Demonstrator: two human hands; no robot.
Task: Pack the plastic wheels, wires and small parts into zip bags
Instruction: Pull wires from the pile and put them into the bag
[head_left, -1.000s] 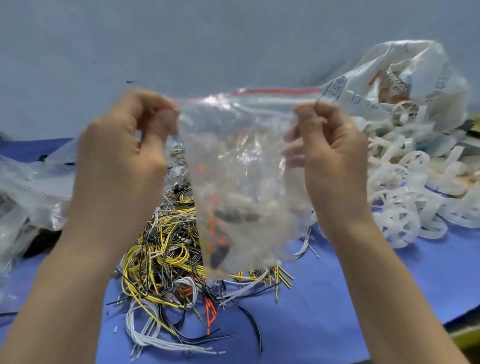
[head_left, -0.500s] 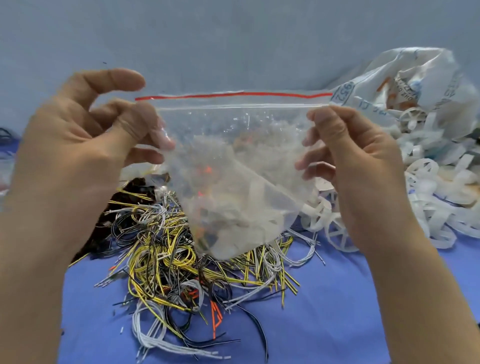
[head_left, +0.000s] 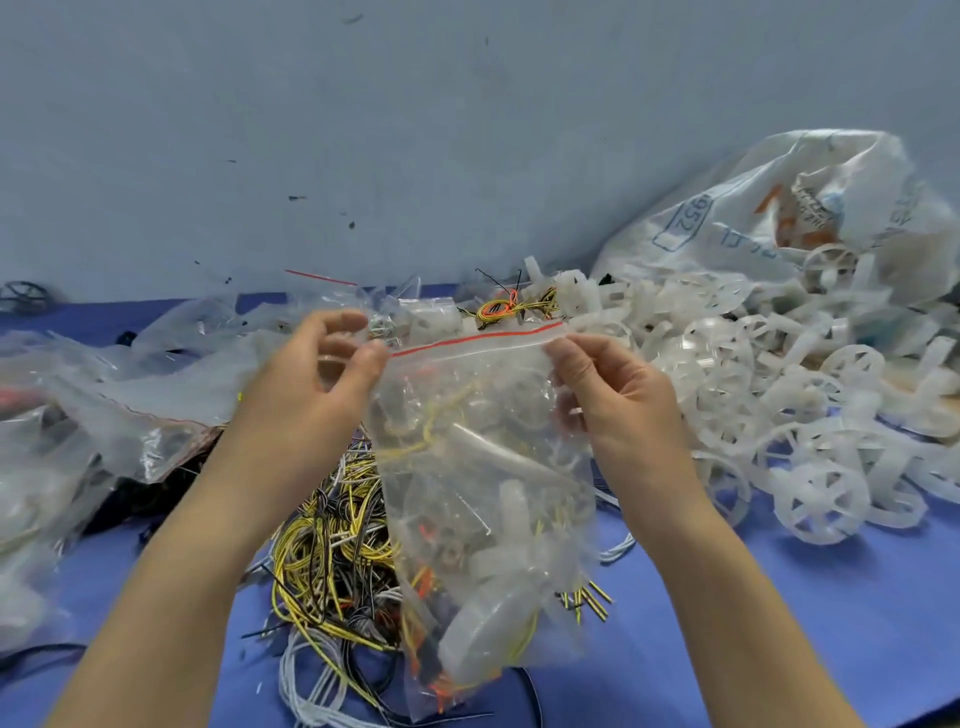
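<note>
HEAD VIEW, 1 entry.

Item: zip bag (head_left: 483, 493), clear, hangs between both hands above the counter (head_left: 779, 623). Contents: white plastic pcs, yellow/orange wire, small parts, mostly sunk to the bottom.
- Left hand (head_left: 311, 384): thumb + forefinger pinch the bag's top corner on its side; other fingers loosely curled.
- Right hand (head_left: 618, 395): pinches the opposite top corner, same way.
- Red strip (head_left: 475, 338) runs taut betw. the two pinches. Can't tell if the seal is closed along its full length.

Step in hand (judged): sealing a filled bag. To do it well:
- keep the top edge stretched flat;
- run thumb + finger along the track from one corner to the other;
- check no wire end pokes into the track;
- the load is heavy at the bottom, so support the bag or rest it before pressing.

Edges/room:
- Below and betw. the hands: loose wires (head_left: 332, 551), yellow/black/white, just under the bag. Could snag it if lowered.
- Beyond the right hand: heap of wheels (head_left: 779, 415), and a printed sack (head_left: 810, 218) behind it.
- Beyond the left hand: filled bags (head_left: 104, 405) in a pile.
- Wall (head_left: 415, 130) close behind.
- Bare counter near the right forearm looks the best set-down spot.
</note>
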